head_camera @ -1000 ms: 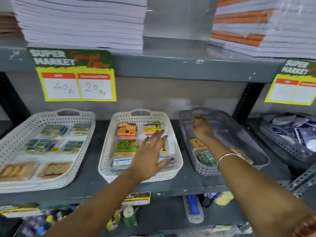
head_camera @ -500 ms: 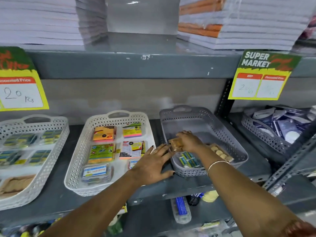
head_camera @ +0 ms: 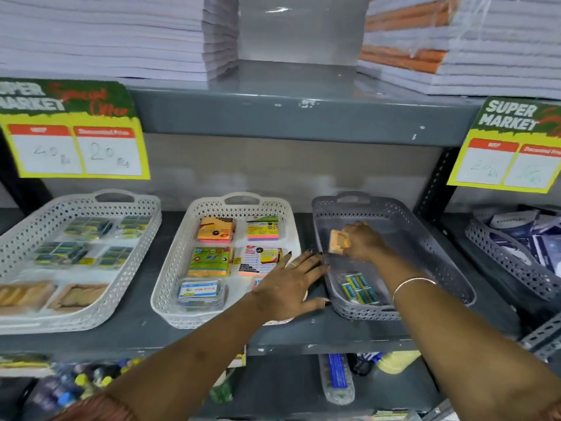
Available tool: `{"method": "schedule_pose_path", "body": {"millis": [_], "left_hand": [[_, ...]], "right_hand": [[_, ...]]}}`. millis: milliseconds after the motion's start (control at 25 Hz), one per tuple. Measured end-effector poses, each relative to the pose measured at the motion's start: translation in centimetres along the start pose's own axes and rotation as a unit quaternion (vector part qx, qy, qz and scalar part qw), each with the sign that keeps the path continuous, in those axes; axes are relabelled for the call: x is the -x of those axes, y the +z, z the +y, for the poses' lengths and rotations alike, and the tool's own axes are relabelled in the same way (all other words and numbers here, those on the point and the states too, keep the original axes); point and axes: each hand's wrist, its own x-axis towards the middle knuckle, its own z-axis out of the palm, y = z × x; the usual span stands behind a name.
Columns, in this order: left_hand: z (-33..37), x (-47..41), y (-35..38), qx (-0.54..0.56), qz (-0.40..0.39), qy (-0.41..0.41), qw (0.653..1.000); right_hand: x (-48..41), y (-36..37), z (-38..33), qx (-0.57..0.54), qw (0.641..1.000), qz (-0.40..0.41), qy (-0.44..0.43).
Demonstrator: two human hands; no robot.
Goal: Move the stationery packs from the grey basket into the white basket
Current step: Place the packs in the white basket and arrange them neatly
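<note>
The grey basket [head_camera: 425, 238] stands right of centre on the shelf. Inside it my right hand [head_camera: 362, 241] is closed on a tan pack [head_camera: 337, 242], lifted slightly at the basket's left side. A blue-and-yellow pack [head_camera: 359, 289] lies near the basket's front. Just left stands a white basket [head_camera: 182, 259] filled with several sticky-note packs [head_camera: 216, 228] and a clear box [head_camera: 198, 293]. My left hand [head_camera: 288, 287] lies flat with fingers spread over the white basket's right front rim, holding nothing.
A second white basket [head_camera: 130, 268] with packs sits at far left. Another grey basket [head_camera: 510, 262] of dark packets is at far right. The upper shelf [head_camera: 303, 113] overhangs, with price signs [head_camera: 76, 147]. Clutter fills the shelf below.
My right hand has closed on the tan pack and raised it inside the grey basket. My left hand stays at the white basket's right rim. The view has swung slightly left.
</note>
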Motion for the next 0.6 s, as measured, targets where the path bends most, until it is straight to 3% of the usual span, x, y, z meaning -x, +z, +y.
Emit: {"method": "schedule_pose_path", "body": {"millis": [160,400,600], "left_hand": [[-4.8,4.1,-2.3,-0.028,0.035,-0.058,0.997],[-18.0,19.0,-5.3,-0.035,0.118,-0.144,0.982],[-28.4,32.8,-5.1,-0.063,0.043,-0.231,0.97]], "right_hand": [[0.9,-3.4,-3.4,-0.03,0.998,0.047,0.006],[1.8,-7.0,-19.4,-0.031,0.993,0.11,-0.041],[4.0,-6.9,-37.7,-0.086,0.977,0.129,-0.148]]}}
